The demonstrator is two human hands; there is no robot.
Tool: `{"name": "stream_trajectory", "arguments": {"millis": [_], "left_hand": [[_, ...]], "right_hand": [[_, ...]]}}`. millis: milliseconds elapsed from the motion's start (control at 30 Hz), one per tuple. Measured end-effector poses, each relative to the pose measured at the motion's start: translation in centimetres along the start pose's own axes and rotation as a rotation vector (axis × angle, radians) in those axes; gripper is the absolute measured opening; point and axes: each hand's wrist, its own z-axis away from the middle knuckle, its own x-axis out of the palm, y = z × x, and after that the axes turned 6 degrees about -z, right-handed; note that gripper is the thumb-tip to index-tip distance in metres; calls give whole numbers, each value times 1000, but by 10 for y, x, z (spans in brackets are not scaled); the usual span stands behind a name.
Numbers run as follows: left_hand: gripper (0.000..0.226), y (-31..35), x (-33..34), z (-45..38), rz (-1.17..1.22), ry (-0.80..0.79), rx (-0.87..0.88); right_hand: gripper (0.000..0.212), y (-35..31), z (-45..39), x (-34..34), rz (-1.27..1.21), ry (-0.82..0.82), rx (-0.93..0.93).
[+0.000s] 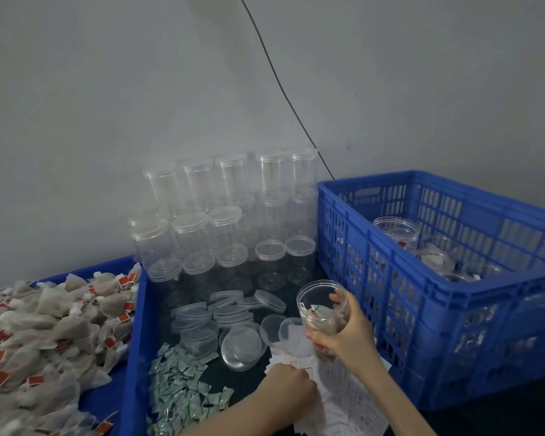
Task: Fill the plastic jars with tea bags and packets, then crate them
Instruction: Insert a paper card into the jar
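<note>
The jar (323, 313) she has in her right hand (343, 333) is clear plastic, round and lidless, its wide mouth tipped a little toward the wall. Through the side you can see brownish tea bags packed low inside and a small white and green packet sitting near the top. Her fingers and thumb wrap the lower half of it, holding it up off the tabletop (252, 382), just beside the near corner of the blue crate (422, 309).

That crate is hard moulded plastic with slotted walls, and several more open jars (397, 231) with tea bags in them stand inside it. Behind her hands, against the grey wall, empty jars with lids on (224, 215) are stacked in rows, all see-through and faintly cloudy. In front of them lie loose lids (230, 309), shallow clear discs, some piled, some on edge.

To the left, a heap of tea bags (44, 335) fills a blue tray (136, 325): soft, crumpled mesh pouches in a tan colour, with strings and red tags. Nearer, small shiny green and white packets (180, 391) are scattered on the dark surface.

Her left hand (291, 390) is down low, below and to the left of the jar, fingers curled onto white printed paper slips (343, 401); whether it actually pinches one, I cannot tell.
</note>
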Motion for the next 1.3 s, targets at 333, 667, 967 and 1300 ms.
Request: {"name": "stream_trajectory", "arguments": {"millis": [333,667,967,1300], "left_hand": [[17,-15,-18,8,-20,144,-66],[19,-59,-65,26,293,847,-499],[10,-51,-83,3,361,693,-332],[27,-68,-82,3,752,200,-188]], "right_hand": [[94,2,0,0,-17,13,3],[93,3,3,2,16,2,59],[82,-9,10,18,46,-62,94],[93,-5,9,16,124,-122,80]]}}
